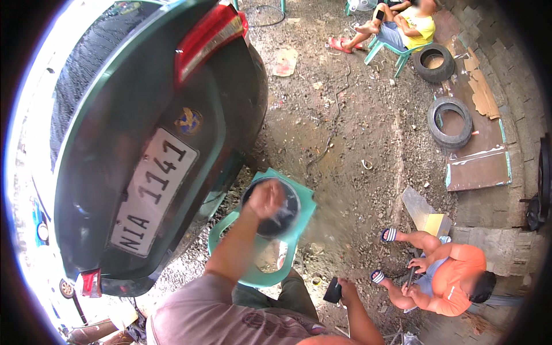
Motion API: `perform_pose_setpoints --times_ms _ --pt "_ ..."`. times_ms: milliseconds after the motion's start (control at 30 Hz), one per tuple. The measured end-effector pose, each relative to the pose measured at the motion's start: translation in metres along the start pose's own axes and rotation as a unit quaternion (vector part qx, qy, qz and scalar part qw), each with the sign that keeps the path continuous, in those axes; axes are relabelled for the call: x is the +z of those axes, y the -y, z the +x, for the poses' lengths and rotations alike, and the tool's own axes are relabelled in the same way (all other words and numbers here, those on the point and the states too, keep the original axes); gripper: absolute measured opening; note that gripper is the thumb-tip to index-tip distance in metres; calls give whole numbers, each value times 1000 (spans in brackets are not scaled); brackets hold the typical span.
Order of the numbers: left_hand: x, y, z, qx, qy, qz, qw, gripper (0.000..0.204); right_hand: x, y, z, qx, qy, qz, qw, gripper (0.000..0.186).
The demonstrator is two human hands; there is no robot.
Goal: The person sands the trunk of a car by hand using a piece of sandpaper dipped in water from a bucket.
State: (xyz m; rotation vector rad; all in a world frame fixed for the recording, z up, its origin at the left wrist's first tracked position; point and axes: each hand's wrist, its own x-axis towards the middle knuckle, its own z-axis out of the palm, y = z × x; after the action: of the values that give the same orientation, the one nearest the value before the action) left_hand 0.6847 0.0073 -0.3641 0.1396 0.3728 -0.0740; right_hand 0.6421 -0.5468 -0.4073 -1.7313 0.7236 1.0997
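My left hand is over a round black basin of dark water, blurred by motion, so I cannot tell whether it grips anything. The basin stands on the seat of a light green plastic chair, close to the rear of a dark green car. Lower down and to the right, my right hand closes round the end of a small black rectangular block. What the block is made of does not show.
A person in an orange shirt sits low at the right. Another in yellow sits on a green chair at the back. Two tyres lie near a brown board. A dark cable crosses the gravelly ground.
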Motion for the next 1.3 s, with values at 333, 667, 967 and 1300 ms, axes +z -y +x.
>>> perform_pose_setpoints --times_ms 333,667,967,1300 --pt "226 -296 33 405 -259 876 -23 63 20 73 23 -88 98 166 977 27" --pt "222 -264 79 204 -334 910 -137 101 8 -1 -7 -18 37 111 993 17" --pt "120 -194 -26 14 -78 971 -226 99 12 24 15 -26 60 156 986 18" --pt "19 -130 -156 -14 -170 960 -221 80 11 39 11 -25 56 127 990 17"
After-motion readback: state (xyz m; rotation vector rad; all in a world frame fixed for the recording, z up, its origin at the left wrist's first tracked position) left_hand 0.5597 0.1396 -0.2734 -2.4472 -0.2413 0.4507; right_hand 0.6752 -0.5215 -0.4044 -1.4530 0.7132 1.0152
